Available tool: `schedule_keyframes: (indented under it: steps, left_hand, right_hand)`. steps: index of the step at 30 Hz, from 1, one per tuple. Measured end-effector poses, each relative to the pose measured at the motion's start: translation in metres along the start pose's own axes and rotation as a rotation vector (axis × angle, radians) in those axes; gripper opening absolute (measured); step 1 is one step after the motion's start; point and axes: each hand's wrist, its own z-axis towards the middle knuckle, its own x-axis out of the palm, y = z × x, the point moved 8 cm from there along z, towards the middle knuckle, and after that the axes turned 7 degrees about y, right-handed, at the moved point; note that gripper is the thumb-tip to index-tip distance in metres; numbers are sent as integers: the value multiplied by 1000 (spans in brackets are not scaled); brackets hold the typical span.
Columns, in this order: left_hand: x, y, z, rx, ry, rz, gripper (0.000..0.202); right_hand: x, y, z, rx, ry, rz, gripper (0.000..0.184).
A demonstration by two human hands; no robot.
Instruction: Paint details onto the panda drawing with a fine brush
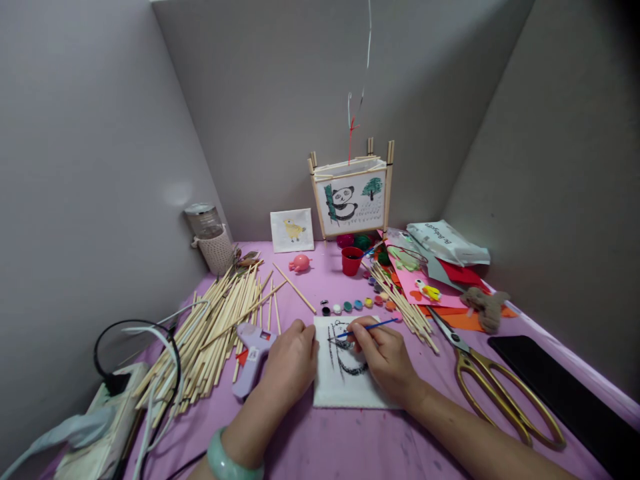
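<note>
A small white canvas (327,390) lies flat on the table, with black painted lines that look like a panda beside upright strokes. My right hand (387,353) pinches a thin blue paintbrush (373,326). The dark brush tip points left, over the black strokes near the canvas's upper left. My left hand (293,357) is closed at the canvas's left edge, fingers curled and partly hidden, against the board. Small paint pots (347,307) in several colours stand in a row just beyond the canvas. Farther back is a red cup (351,261) with dark liquid and another brush.
Wooden sticks (227,320) and a lilac glue gun (253,357) lie left, near a power strip (100,427) with cables. Gold-handled scissors (493,387) and a black phone (560,393) lie right. A stick-framed panda lantern (353,200) hangs at the back.
</note>
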Motion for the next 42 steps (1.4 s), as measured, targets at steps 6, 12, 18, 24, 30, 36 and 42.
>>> schedule_keyframes:
  steps: [6, 12, 18, 24, 30, 36, 42]
  left_hand:
    - [-2, -1, 0, -2, 2, 8, 23]
    - [-1, 0, 0, -21, 25, 0, 24]
    - [-1, 0, 0, 16, -21, -8, 23]
    - [0, 0, 1, 37, -54, 3, 22]
    - [-1, 0, 1, 38, -55, 4, 21]
    - [0, 1, 0, 32, -51, 9, 21]
    - [0, 1, 1, 33, -56, 4, 21]
  right_hand:
    - [0, 3, 0, -24, 2, -14, 31]
    - [0, 5, 1, -42, 3, -22, 32]
    - [1, 4, 1, -40, 7, -5, 31]
    - [1, 7, 1, -57, 19, 3, 30]
    - [4, 6, 0, -47, 42, 8, 29]
    - [0, 6, 0, -63, 2, 0, 30]
    - [2, 7, 1, -72, 20, 6, 29]
